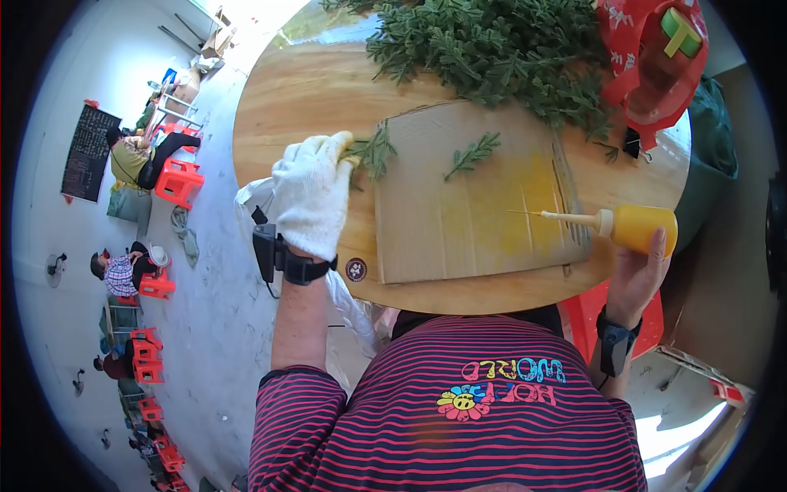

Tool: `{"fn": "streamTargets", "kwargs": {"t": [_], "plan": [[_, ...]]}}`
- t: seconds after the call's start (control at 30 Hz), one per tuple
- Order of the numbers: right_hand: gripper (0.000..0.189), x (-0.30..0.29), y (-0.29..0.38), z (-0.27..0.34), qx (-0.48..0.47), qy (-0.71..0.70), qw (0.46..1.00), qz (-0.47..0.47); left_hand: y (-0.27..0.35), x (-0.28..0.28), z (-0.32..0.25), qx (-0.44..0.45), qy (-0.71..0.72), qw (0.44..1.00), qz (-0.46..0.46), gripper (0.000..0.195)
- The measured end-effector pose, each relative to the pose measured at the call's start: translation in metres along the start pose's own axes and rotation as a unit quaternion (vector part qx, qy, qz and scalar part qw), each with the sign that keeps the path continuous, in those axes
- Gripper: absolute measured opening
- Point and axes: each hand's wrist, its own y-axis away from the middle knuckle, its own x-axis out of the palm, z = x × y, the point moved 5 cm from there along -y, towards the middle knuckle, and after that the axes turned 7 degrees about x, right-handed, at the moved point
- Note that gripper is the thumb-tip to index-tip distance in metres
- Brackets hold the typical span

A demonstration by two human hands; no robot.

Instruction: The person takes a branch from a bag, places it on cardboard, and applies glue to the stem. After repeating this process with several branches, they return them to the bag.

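Note:
My left hand (316,187), in a white knit glove with yellow stains at the fingertips, pinches a small green sprig (376,150) at the left edge of a cardboard sheet (424,221). Bare, my right hand (639,277) holds a squeeze bottle of yellow liquid (645,230). The bottle lies sideways in the hand, its long thin nozzle pointing left over the yellow-stained part of the cardboard. A second sprig (473,155) rests near the top middle of the sheet.
A heap of green needle-leaved sprigs (492,49) covers the back of the round wooden table (295,104). At the back right are a red bag (664,92), a roll of green tape (681,34) and a black binder clip (631,142). Several people sit on red stools further left.

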Motion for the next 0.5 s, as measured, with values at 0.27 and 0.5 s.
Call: {"fn": "streamTargets", "kwargs": {"t": [0.27,0.5], "plan": [[0.03,0.004,-0.007,-0.019,0.035,-0.078,0.996,0.017,-0.017,-0.005,0.002,0.0,0.031,0.998,-0.046,0.023],[0.032,0.001,-0.009,-0.023,0.069,-0.176,0.982,0.01,-0.047,0.025,-0.078,0.108,0.177,0.978,-0.033,0.02]]}}
